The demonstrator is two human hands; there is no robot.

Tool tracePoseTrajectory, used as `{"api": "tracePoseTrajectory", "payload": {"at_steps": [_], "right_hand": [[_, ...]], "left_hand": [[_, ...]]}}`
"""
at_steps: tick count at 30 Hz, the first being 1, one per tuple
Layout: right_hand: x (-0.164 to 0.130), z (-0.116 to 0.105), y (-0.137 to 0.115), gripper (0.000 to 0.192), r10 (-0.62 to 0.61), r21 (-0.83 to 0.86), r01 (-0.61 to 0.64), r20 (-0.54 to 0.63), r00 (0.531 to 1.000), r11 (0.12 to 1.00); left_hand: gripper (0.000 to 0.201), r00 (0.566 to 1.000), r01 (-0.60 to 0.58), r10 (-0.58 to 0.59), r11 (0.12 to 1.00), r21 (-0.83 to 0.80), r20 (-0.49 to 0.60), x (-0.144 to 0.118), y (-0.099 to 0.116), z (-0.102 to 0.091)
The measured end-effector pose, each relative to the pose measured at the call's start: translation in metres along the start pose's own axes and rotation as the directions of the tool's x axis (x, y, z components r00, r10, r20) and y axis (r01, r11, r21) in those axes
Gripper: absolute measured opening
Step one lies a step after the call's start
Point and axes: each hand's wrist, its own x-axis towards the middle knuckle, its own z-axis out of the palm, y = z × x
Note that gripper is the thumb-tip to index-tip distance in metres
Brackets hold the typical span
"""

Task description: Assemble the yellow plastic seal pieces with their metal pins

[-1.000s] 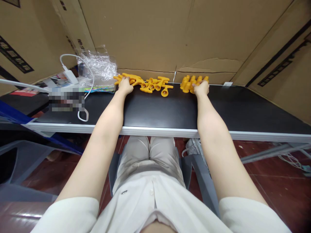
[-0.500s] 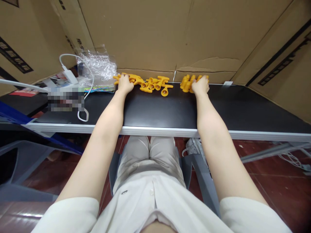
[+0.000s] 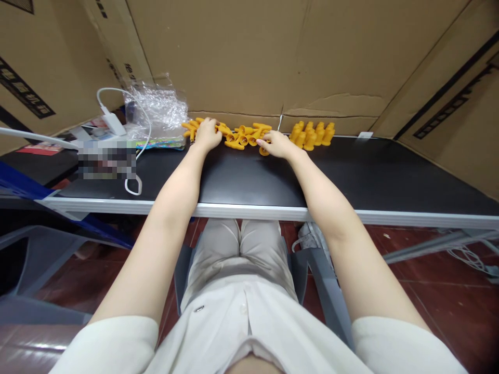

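Observation:
A loose pile of yellow T-shaped plastic pieces [image 3: 244,136] lies at the far edge of the black table [image 3: 249,179]. My left hand [image 3: 208,134] rests on the left end of this pile, fingers curled over some pieces; what it grips is hidden. My right hand [image 3: 276,144] lies at the right end of the pile, fingers apart, fingertips touching one yellow piece [image 3: 264,151]. To its right, a tidy group of yellow pieces [image 3: 313,134] stands upright in rows, apart from both hands.
Cardboard walls [image 3: 249,57] close in the back and sides. At the far left sit a crumpled clear plastic bag [image 3: 156,110], a white charger with cable [image 3: 113,123] and some papers. Below the table edge are my lap and a grey chair.
My right hand has left the upright group and moved left to the loose pile. My left hand has stayed on the pile's left end, shifting only slightly.

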Motion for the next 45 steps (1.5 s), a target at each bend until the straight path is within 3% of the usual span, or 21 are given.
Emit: {"api": "tracePoseTrajectory", "payload": {"at_steps": [5,8,11,15,19,22,24,28,31,35,45], "right_hand": [[-0.004,-0.004,0.001,0.031,0.202,-0.038,-0.204,-0.055,0.978,0.978],[-0.008,-0.006,0.006,0.045,0.299,-0.022,-0.300,-0.052,0.953,0.954],[-0.010,-0.007,0.006,0.048,0.386,-0.063,-0.384,0.030,0.922,0.921],[-0.011,-0.010,0.003,0.043,0.447,-0.071,-0.443,0.045,0.894,0.894],[-0.009,-0.012,0.007,0.049,0.476,-0.047,-0.478,-0.049,0.878,0.877],[-0.006,-0.011,0.016,0.052,0.413,-0.018,-0.422,-0.170,0.894,0.906],[-0.005,-0.010,0.018,0.050,0.295,-0.020,-0.306,-0.212,0.932,0.952],[-0.008,-0.012,0.003,0.044,0.032,-0.064,-0.043,-0.175,0.984,0.997],[-0.013,-0.017,-0.016,0.042,-0.069,-0.081,0.058,-0.152,0.986,0.995],[-0.016,-0.022,-0.027,0.044,-0.111,-0.111,0.095,-0.155,0.982,0.989],[-0.018,-0.024,-0.023,0.040,-0.154,-0.207,0.101,-0.253,0.955,0.973]], "left_hand": [[0.047,0.999,-0.012,0.012,1.000,-0.003,0.033,0.001,0.001,0.001],[0.048,0.998,-0.035,0.036,0.999,-0.008,0.048,0.000,0.005,0.001],[0.050,0.996,-0.057,0.057,0.998,0.000,0.061,-0.002,0.009,-0.001],[0.052,0.990,-0.114,0.112,0.993,0.015,0.089,-0.004,0.016,-0.005],[0.055,0.981,-0.180,0.179,0.984,-0.004,0.067,-0.006,0.023,-0.005],[0.062,0.964,-0.257,0.259,0.966,-0.041,0.053,-0.010,0.033,-0.006],[0.067,0.943,-0.325,0.329,0.943,-0.073,0.050,-0.014,0.041,-0.008],[0.070,0.904,-0.413,0.422,0.904,-0.113,0.068,-0.022,0.058,-0.013],[0.064,0.921,-0.377,0.382,0.923,-0.079,0.070,-0.027,0.067,-0.017],[0.051,0.949,-0.315,0.315,0.949,-0.002,0.032,-0.028,0.070,-0.023],[0.045,0.943,-0.332,0.331,0.943,0.002,0.036,-0.027,0.072,-0.017]]}}
